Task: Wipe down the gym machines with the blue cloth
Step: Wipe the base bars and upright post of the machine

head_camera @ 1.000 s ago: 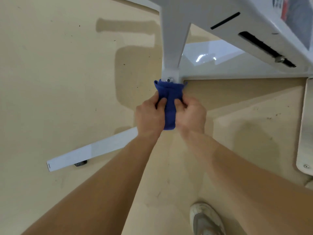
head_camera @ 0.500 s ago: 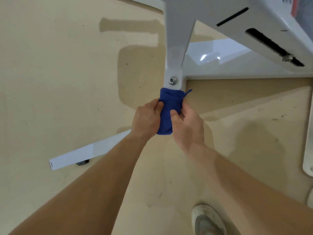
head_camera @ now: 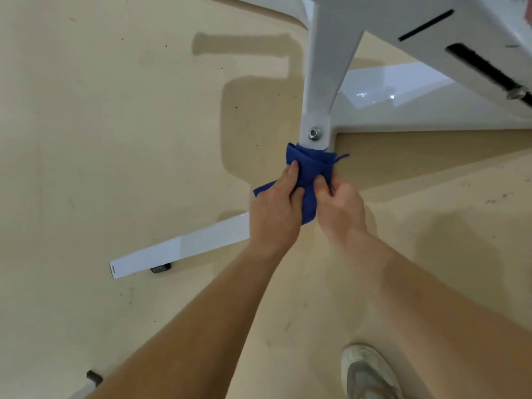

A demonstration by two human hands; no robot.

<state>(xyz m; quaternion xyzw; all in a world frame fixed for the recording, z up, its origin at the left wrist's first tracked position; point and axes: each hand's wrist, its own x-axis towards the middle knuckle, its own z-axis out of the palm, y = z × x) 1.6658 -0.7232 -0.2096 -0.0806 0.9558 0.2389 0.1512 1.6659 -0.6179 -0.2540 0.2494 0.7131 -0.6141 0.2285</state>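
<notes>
Head view: blue cloth (head_camera: 309, 171) sits just above frame centre, bunched around the foot of the white upright (head_camera: 328, 67) of the gym machine (head_camera: 475, 21), directly below a bolt (head_camera: 314, 133). Left hand (head_camera: 276, 208) grips the cloth from 9 o'clock, fingers curled over the fabric. Right hand (head_camera: 339, 208) pinches it from 3 o'clock, thumb on top. A white base bar (head_camera: 178, 249) extends from under the left hand toward 8 o'clock. Beige floor (head_camera: 115, 139) lies all around. One pale shoe (head_camera: 368, 372) shows at 5 o'clock.
</notes>
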